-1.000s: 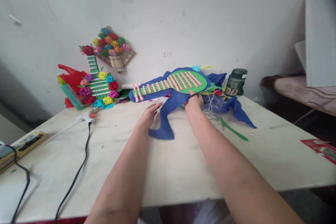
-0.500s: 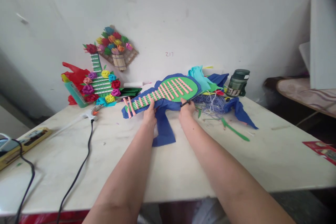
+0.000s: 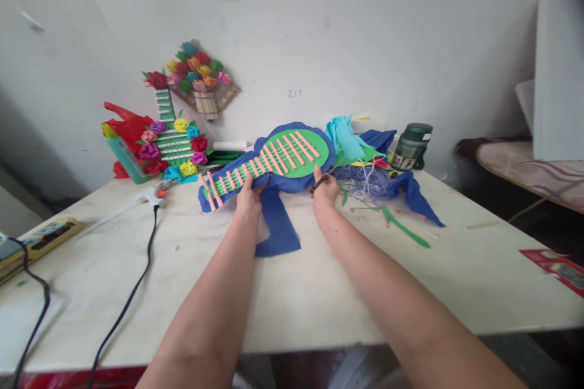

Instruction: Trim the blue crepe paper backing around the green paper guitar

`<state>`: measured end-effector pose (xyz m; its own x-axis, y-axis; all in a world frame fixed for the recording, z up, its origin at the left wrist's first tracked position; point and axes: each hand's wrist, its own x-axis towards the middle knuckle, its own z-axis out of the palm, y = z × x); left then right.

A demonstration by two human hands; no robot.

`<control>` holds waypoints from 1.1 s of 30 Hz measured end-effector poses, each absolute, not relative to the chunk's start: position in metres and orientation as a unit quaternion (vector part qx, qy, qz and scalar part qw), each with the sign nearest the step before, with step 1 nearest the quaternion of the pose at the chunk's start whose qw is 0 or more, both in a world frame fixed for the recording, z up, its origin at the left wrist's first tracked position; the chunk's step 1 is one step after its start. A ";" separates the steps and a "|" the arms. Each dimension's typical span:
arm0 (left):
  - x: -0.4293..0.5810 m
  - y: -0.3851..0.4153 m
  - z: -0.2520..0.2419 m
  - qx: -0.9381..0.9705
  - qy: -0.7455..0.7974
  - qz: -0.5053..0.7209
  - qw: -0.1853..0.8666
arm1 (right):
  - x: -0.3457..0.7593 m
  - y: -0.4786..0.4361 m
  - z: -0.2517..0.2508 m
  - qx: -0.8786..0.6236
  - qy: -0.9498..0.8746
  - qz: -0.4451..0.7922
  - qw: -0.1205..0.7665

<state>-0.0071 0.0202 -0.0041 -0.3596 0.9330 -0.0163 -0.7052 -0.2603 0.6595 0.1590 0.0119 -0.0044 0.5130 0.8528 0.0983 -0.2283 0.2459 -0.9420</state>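
Observation:
A guitar-shaped paper craft (image 3: 298, 152) is tilted up above the table, green with pink strips and white strings across it. Blue crepe paper (image 3: 280, 225) backs it, standing out past its edge, and a long piece hangs down onto the tabletop. My left hand (image 3: 249, 197) is closed on the lower edge at the neck, thumb in front. At the lower right of the rounded body, my right hand (image 3: 325, 191) is closed around what look like black-handled scissors (image 3: 319, 182). Their blades are hidden.
A finished guitar craft with paper flowers (image 3: 176, 140) and a green glue bottle (image 3: 128, 161) stand back left. A glue gun (image 3: 152, 196) with a black cord and a power strip (image 3: 41, 246) lie left. Purple yarn (image 3: 365, 182), blue scraps and a dark bottle (image 3: 412, 146) sit right.
The guitar craft has shifted left and tilted slightly, with my left hand moving along with it. My right hand stays close to the lower right edge of the body.

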 end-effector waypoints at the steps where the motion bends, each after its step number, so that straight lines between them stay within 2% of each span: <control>1: -0.009 0.019 -0.003 0.192 0.301 0.773 0.524 | 0.164 0.009 -0.002 -0.510 -0.281 0.366 0.726; 8: -0.017 0.016 0.001 0.192 0.308 0.773 0.520 | 0.207 0.011 0.005 -0.536 -0.273 0.341 0.722; 15: -0.018 0.014 0.004 0.200 0.301 0.750 0.554 | 0.235 0.016 0.008 -0.481 -0.277 0.431 0.712; 24: -0.018 0.014 0.004 0.213 0.294 0.744 0.560 | 0.254 0.016 -0.001 -0.423 -0.460 0.416 0.661; 33: -0.024 0.014 0.012 0.233 0.316 0.760 0.519 | 0.257 0.003 0.005 -0.442 -0.519 0.422 0.598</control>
<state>-0.0244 0.0140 0.0124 -0.3534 0.9351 0.0259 -0.6414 -0.2623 0.7210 0.2574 0.0033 0.0046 0.1052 0.9630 0.2481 -0.0459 0.2539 -0.9661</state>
